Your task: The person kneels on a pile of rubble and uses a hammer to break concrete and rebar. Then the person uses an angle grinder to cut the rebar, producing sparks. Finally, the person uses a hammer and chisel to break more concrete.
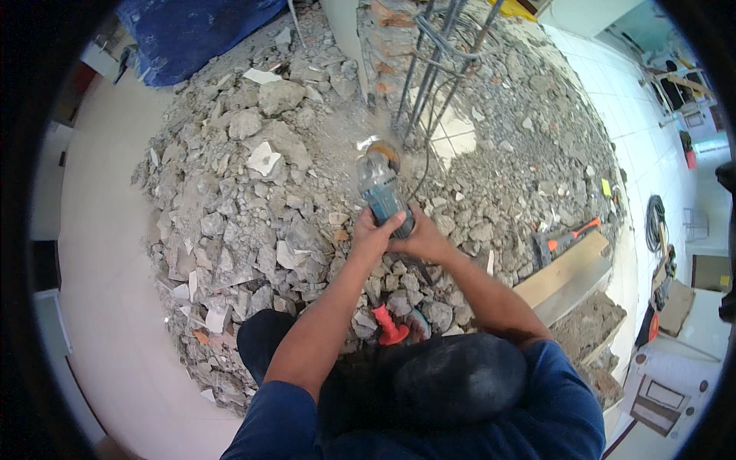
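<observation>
Both hands hold a teal angle grinder point(386, 198) by its body. My left hand point(371, 233) wraps its left side, and my right hand point(422, 236) grips its right side and rear. The grinder's disc point(384, 152) points away from me, low at the broken ground, blurred by dust around it. Just beyond the disc rise several bare steel reinforcing bars point(437, 63), bound with wire, beside a broken column edge with exposed brick point(391, 46). A chisel with a red hand guard point(390, 326) lies in the rubble close to my knees.
Broken concrete rubble point(230, 201) surrounds me. A hammer with an orange and grey handle point(575, 234) lies at right beside a wooden board point(563, 270) and a masonry block point(592, 325). A dark cable point(426, 161) runs near the bars. A blue tarpaulin point(190, 34) is at upper left.
</observation>
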A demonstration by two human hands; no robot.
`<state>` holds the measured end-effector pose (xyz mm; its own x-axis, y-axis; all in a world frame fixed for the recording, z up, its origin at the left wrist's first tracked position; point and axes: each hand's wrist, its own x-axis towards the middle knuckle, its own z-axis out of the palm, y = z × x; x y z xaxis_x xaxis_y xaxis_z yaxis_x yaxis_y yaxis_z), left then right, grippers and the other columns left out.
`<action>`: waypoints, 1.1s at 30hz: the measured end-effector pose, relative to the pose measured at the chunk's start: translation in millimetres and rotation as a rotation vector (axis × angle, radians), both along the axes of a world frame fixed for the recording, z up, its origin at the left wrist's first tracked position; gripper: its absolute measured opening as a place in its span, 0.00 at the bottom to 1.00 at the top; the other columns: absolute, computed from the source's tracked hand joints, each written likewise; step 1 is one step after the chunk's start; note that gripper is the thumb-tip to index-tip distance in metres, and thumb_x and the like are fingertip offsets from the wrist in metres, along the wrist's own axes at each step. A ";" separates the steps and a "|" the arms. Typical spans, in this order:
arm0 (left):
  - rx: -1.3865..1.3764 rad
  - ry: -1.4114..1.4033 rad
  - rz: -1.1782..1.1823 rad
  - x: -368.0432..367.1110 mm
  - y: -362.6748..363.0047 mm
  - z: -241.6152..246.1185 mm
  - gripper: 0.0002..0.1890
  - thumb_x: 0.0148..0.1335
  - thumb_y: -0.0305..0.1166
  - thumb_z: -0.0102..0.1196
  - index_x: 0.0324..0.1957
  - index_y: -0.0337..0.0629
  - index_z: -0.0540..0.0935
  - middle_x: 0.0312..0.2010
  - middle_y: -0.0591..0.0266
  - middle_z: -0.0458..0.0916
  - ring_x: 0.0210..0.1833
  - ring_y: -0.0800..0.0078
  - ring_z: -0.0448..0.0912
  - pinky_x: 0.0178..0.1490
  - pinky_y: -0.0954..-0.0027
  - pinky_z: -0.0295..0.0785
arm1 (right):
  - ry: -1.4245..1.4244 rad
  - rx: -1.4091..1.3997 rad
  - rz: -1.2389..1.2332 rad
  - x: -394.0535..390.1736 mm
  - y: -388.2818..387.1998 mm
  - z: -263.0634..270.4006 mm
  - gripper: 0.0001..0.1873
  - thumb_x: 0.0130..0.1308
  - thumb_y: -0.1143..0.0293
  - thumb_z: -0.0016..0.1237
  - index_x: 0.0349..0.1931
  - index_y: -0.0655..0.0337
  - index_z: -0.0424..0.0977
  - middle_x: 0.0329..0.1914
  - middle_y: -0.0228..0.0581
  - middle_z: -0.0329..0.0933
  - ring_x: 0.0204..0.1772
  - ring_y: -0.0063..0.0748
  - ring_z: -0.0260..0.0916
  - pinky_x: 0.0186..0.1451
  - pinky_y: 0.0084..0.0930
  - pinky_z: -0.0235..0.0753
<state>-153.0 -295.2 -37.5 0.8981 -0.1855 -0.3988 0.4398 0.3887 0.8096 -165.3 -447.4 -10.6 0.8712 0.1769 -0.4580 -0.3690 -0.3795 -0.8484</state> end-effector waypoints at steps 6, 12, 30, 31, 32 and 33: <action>-0.402 0.060 0.104 18.3 6.0 38.3 0.21 0.64 0.26 0.66 0.57 0.38 0.75 0.47 0.60 0.83 0.49 0.70 0.82 0.53 0.68 0.78 | 0.306 0.632 0.282 -9.6 -67.2 -2.1 0.53 0.59 0.63 0.70 0.76 0.70 0.48 0.54 0.48 0.81 0.52 0.34 0.80 0.59 0.29 0.78; -0.148 -0.246 0.396 43.8 -4.9 75.3 0.24 0.64 0.24 0.66 0.60 0.38 0.72 0.49 0.60 0.81 0.50 0.71 0.81 0.53 0.70 0.77 | -0.090 -0.251 0.094 -28.7 -58.8 35.7 0.40 0.55 0.59 0.71 0.65 0.69 0.70 0.51 0.57 0.83 0.54 0.48 0.82 0.61 0.36 0.77; -0.451 -0.112 0.317 98.7 85.4 169.5 0.19 0.63 0.37 0.65 0.51 0.39 0.76 0.42 0.58 0.80 0.45 0.63 0.81 0.49 0.54 0.81 | -1.372 -1.182 -0.115 -9.5 -211.7 157.6 0.14 0.53 0.59 0.69 0.32 0.55 0.80 0.22 0.36 0.74 0.28 0.42 0.70 0.35 0.38 0.64; -0.416 -0.096 0.331 96.2 81.2 166.0 0.20 0.63 0.35 0.65 0.52 0.38 0.75 0.42 0.57 0.80 0.45 0.63 0.81 0.49 0.54 0.81 | -1.297 -1.252 -0.187 -12.2 -217.7 156.3 0.14 0.54 0.58 0.68 0.32 0.54 0.80 0.22 0.36 0.74 0.29 0.43 0.70 0.35 0.39 0.63; -0.379 -0.078 0.363 91.4 72.1 159.3 0.21 0.62 0.34 0.65 0.53 0.38 0.75 0.43 0.57 0.81 0.45 0.63 0.82 0.49 0.54 0.81 | -1.103 -1.308 -0.077 -15.6 -217.4 146.6 0.14 0.55 0.58 0.67 0.36 0.54 0.81 0.28 0.38 0.77 0.35 0.44 0.74 0.41 0.41 0.67; -0.347 -0.060 0.395 86.4 61.4 150.4 0.21 0.61 0.32 0.66 0.54 0.37 0.74 0.43 0.57 0.81 0.45 0.63 0.82 0.50 0.55 0.81 | -0.767 -1.348 -0.037 -18.9 -218.3 136.9 0.16 0.56 0.58 0.66 0.40 0.54 0.81 0.34 0.39 0.81 0.41 0.44 0.78 0.46 0.43 0.71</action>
